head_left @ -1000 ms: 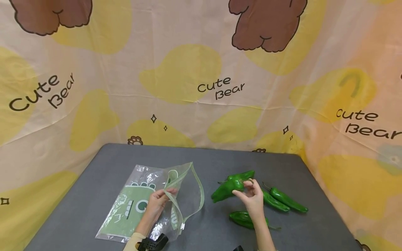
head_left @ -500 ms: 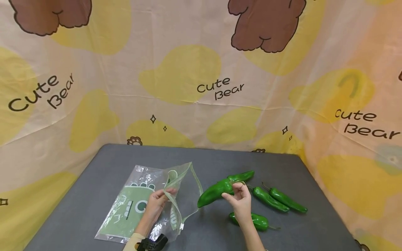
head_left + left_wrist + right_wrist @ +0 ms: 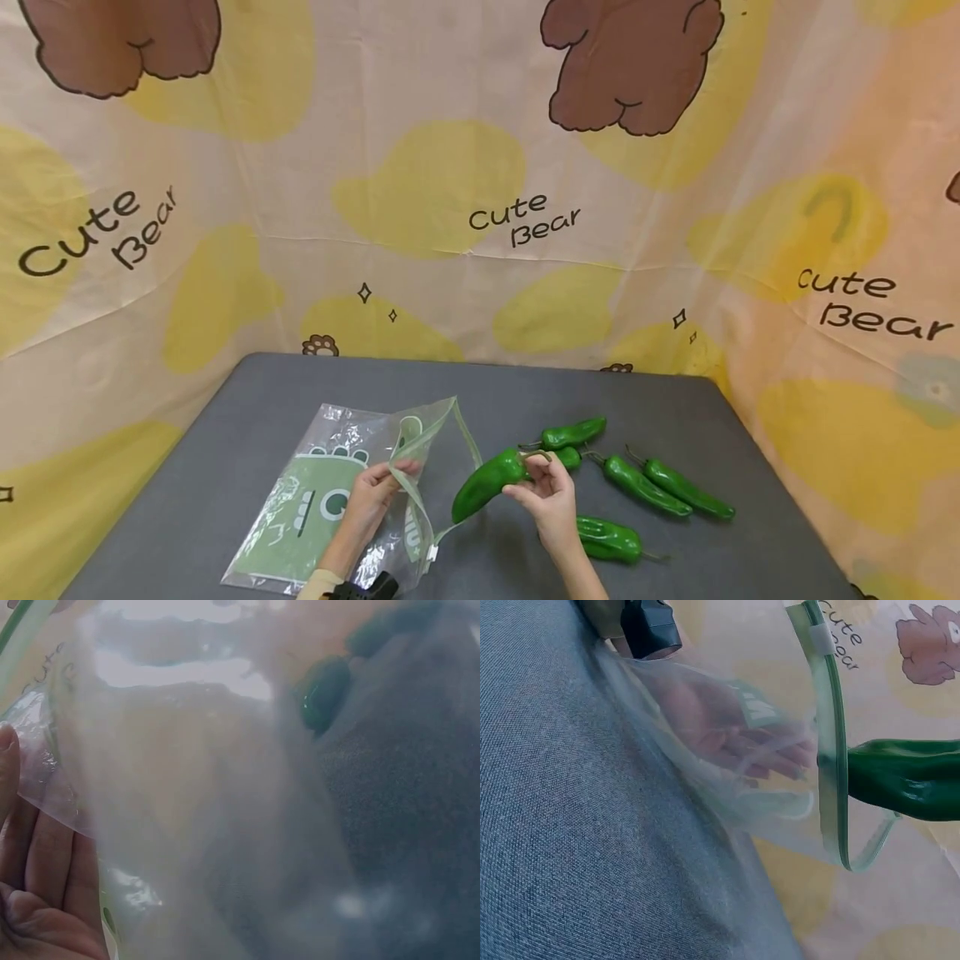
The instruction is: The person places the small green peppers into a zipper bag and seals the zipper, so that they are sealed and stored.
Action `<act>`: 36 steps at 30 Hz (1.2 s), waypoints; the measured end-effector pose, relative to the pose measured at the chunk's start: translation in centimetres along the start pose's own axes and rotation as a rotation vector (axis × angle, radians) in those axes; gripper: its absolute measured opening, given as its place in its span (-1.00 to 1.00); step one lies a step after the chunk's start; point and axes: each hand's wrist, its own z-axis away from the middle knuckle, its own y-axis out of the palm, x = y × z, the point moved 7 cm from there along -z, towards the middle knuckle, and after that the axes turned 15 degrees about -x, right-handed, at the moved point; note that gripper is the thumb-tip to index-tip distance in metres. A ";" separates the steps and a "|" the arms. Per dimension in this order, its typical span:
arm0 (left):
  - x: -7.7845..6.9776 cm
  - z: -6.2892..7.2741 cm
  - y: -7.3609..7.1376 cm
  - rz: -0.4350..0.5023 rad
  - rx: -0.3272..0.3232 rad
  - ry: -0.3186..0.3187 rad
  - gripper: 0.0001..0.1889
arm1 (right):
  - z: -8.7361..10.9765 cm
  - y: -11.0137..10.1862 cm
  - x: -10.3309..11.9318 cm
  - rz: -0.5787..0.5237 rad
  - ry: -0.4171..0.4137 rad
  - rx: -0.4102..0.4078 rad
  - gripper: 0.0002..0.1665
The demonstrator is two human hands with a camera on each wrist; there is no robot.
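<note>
My left hand (image 3: 371, 500) pinches one side of the mouth of a clear zip bag (image 3: 300, 525) printed with a green cartoon face. The bag's mouth gapes to the right, edged in pale green, with a white slider (image 3: 822, 639). Between thumb and fingers, my right hand (image 3: 553, 504) holds a long green pepper (image 3: 486, 483) near its stem. The pepper's tip points down and left, right at the bag's mouth. In the right wrist view, the pepper's tip meets the green zip edge (image 3: 832, 772), and my left hand shows through the plastic.
Several more green peppers lie on the grey table (image 3: 300, 379): one at the back (image 3: 573, 433), one (image 3: 567, 457) partly behind my right hand, a pair (image 3: 645, 485) to the right, and one nearer (image 3: 609, 540). A patterned cloth (image 3: 420, 183) hangs behind the table.
My right hand has moved left and slightly down with the pepper, whose tip has come to the bag's mouth. My left hand still holds the bag in place.
</note>
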 end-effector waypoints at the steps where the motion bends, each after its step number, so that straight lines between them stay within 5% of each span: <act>1: 0.0 0.0 0.0 0.004 0.000 0.000 -0.58 | 0.0 0.0 0.0 0.001 -0.002 0.002 -0.51; 11: -0.2 0.1 -0.2 -0.003 -0.020 0.008 -0.59 | 0.8 0.9 -1.5 0.066 0.110 0.047 -0.44; 36: -0.2 -0.1 -0.3 -0.017 -0.045 0.017 -0.61 | 1.1 1.8 -2.0 0.273 0.112 0.157 -0.54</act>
